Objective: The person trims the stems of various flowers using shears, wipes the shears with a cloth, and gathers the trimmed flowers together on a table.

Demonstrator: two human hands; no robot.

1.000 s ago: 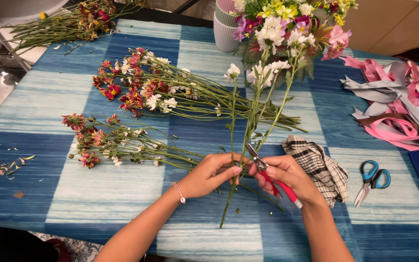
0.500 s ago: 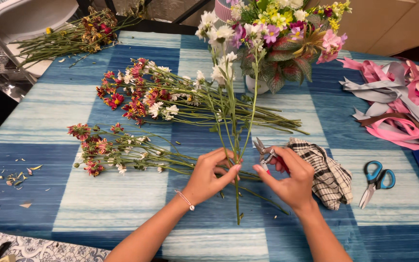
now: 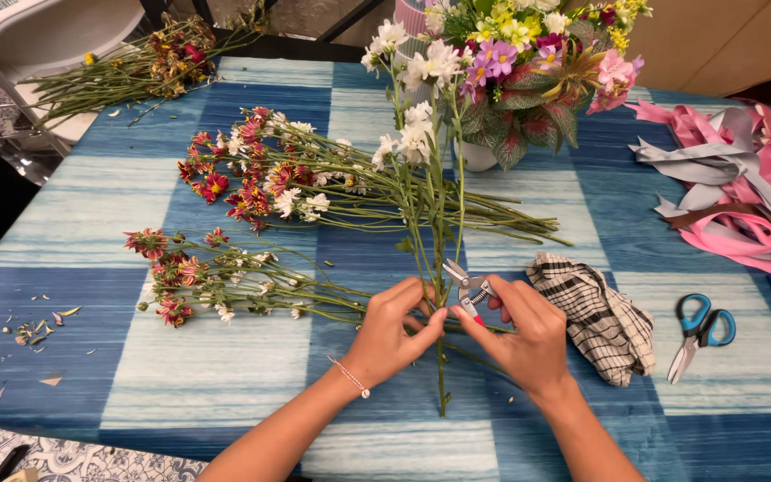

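- The left hand (image 3: 392,332) is pinching the stems of a white flower sprig (image 3: 421,147) between thumb and fingertips, fingers curled close around them, just above the table
- The sprig is standing nearly upright from the hands, its white blooms reaching up toward the far side, while its cut end is trailing down past the hands toward the near edge
- The right hand (image 3: 521,336) is closing around a pair of floral snips (image 3: 468,290) with red handles, the short metal blades poking out just beside the stems; whether the blades are touching the stems is not clear
- Both hands are working over a blue and white checked tablecloth (image 3: 225,375)
- Two loose bunches of red and white flowers (image 3: 252,183) are lying to the left of the hands
- A black and white checked cloth (image 3: 595,317) is lying just right of the right hand, with blue-handled scissors (image 3: 700,332) farther right
- A vase arrangement (image 3: 528,71) is standing at the far side, and pink and grey ribbons (image 3: 733,192) are piling up at the right edge
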